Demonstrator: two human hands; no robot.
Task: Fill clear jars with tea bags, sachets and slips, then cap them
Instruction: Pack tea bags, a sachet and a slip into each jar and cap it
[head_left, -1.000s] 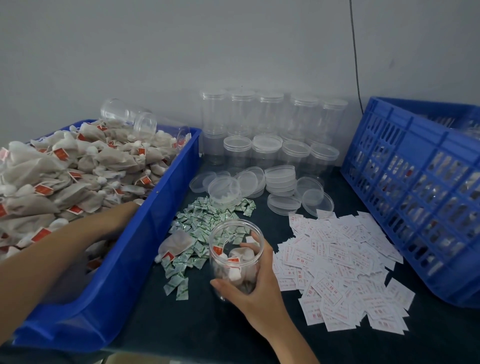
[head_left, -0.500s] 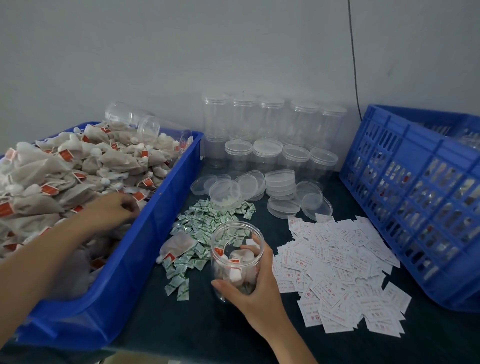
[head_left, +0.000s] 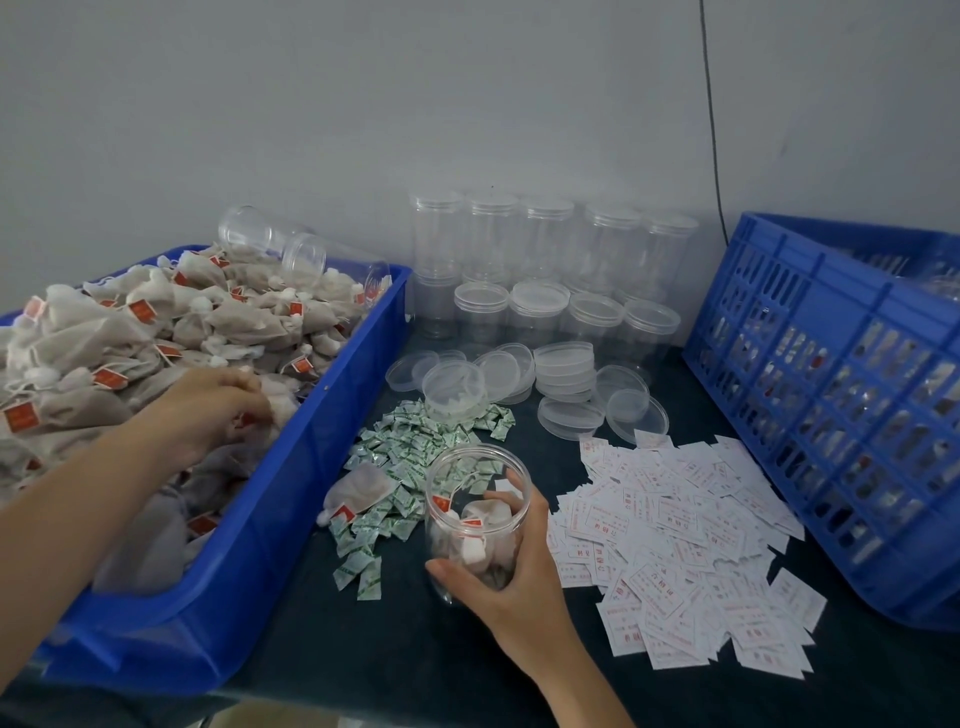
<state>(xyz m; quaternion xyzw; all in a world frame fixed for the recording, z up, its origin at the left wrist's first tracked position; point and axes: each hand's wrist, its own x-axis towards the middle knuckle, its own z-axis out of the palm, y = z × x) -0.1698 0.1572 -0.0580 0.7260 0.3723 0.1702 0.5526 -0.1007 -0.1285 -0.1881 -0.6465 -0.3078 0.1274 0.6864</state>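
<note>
- Near the table's (head_left: 395, 654) front edge, the right hand (head_left: 511, 587) grips an open, partly filled jar (head_left: 475, 519); bare dark surface lies in front.
- Left hand (head_left: 218, 410) lies curled among tea bags (head_left: 156, 322) in the blue bin (head_left: 270, 519); whether it holds one cannot be told.
- Sachets (head_left: 415, 452) lie just left of the jar, slips (head_left: 675, 530) to its right, loose lids (head_left: 563, 364) and capped jars (head_left: 545, 244) behind; a blue crate (head_left: 831, 389), cut off, stands far right.

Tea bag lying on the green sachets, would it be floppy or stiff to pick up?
Probably floppy: the tea bag is a slumped, creased mesh pouch. Likely light, since it sits atop loose green sachets. Unlikely to roll, lying flat.
</note>
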